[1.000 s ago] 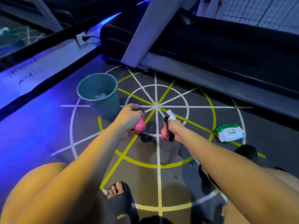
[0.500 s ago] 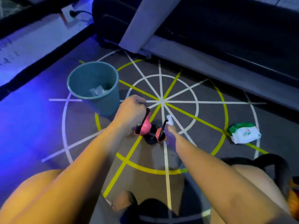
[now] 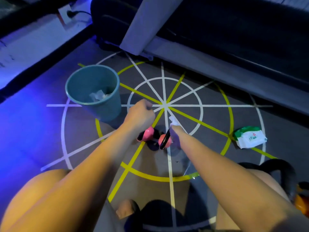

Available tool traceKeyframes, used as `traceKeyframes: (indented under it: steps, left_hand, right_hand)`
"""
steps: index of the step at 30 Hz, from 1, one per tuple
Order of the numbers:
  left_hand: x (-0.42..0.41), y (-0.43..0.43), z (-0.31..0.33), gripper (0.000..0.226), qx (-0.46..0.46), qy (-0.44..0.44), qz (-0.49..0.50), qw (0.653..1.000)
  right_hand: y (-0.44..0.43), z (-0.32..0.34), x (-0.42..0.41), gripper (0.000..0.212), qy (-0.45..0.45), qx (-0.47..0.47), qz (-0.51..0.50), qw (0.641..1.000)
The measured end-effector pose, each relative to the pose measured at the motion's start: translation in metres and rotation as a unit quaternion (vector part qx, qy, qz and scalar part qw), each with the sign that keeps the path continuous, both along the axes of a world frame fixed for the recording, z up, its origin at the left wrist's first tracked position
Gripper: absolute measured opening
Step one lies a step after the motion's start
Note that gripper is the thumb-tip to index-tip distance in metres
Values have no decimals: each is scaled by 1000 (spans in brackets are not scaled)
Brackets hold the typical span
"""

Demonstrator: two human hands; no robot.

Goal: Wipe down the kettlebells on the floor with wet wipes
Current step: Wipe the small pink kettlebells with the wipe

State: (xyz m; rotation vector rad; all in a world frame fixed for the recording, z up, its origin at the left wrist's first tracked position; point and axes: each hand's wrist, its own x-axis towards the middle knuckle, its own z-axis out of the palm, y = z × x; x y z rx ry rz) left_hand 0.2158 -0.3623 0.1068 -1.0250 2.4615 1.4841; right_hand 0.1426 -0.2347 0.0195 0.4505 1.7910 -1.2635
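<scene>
Two small pink kettlebells with black handles sit side by side on the floor at the middle of the marked circle. My left hand is curled over the top of the left kettlebell and hides its handle. The right kettlebell leans with its black handle facing me. My right hand pinches a white wet wipe right against that handle. My forearm hides most of the hand's fingers.
A teal bin holding used wipes stands left of my left hand. A pack of wet wipes lies on the floor at the right. A treadmill runs across the back. A dark kettlebell and an orange object sit by my right knee.
My head has tipped and moved closer, so the bin and circle look larger. Both hands stay on the pink kettlebells; the right one has slid the wipe along the handle.
</scene>
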Motion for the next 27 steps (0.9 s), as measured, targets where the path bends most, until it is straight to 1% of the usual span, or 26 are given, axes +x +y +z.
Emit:
traceKeyframes:
  steps: [2, 4, 5, 7, 9, 11, 15, 16, 18, 19, 20, 21, 22, 23, 24, 25, 26, 27]
  left_hand:
    - [0, 9, 8, 34, -38, -7, -38, 999]
    - [-2, 21, 15, 33, -62, -3, -66, 996]
    - [-4, 28, 17, 31, -67, 2, -73, 995]
    - [-7, 47, 21, 27, -76, 16, -85, 993]
    - [-12, 74, 27, 25, -83, 35, -111, 990]
    - [-14, 107, 35, 33, -75, 66, -150, 984]
    - [-16, 180, 39, 49, -48, 103, -238, 965]
    - [-16, 195, 38, 43, -35, 104, -252, 962]
    - [-15, 227, 38, 18, 20, 109, -274, 955]
    - [-16, 242, 37, 12, 39, 114, -279, 953]
    - [-15, 257, 36, 11, 45, 117, -286, 950]
    - [-15, 271, 35, 12, 46, 117, -297, 947]
    - [-15, 284, 33, 13, 46, 120, -305, 944]
    - [-16, 294, 30, 16, 49, 124, -309, 942]
    - [-17, 305, 28, 18, 51, 125, -310, 941]
    - [-18, 310, 26, 18, 52, 123, -312, 941]
    - [-20, 316, 25, 16, 60, 121, -318, 939]
    - [-21, 324, 26, 14, 74, 115, -322, 937]
  right_hand:
    - [12, 18, -4, 50, 57, 68, 54, 995]
    - [28, 31, -9, 52, 159, 125, 117, 972]
    - [39, 45, -9, 48, 194, 148, 151, 958]
    - [68, 71, -8, 38, 238, 171, 198, 935]
    - [107, 94, -9, 38, 283, 193, 236, 909]
    - [146, 110, -3, 35, 331, 210, 257, 883]
    - [219, 129, 16, 20, 368, 221, 282, 858]
    - [234, 134, 22, 20, 381, 217, 288, 852]
    - [267, 136, 29, 25, 383, 209, 300, 848]
    - [284, 134, 30, 24, 380, 206, 304, 849]
    - [300, 137, 34, 22, 381, 201, 304, 850]
    - [318, 138, 37, 27, 391, 189, 296, 851]
    - [335, 141, 40, 43, 406, 171, 281, 853]
    - [352, 141, 42, 65, 425, 150, 261, 854]
    - [369, 142, 45, 83, 443, 133, 242, 853]
    - [379, 141, 44, 90, 464, 121, 232, 846]
    - [388, 139, 43, 87, 488, 115, 230, 834]
    - [400, 135, 40, 76, 517, 113, 229, 817]
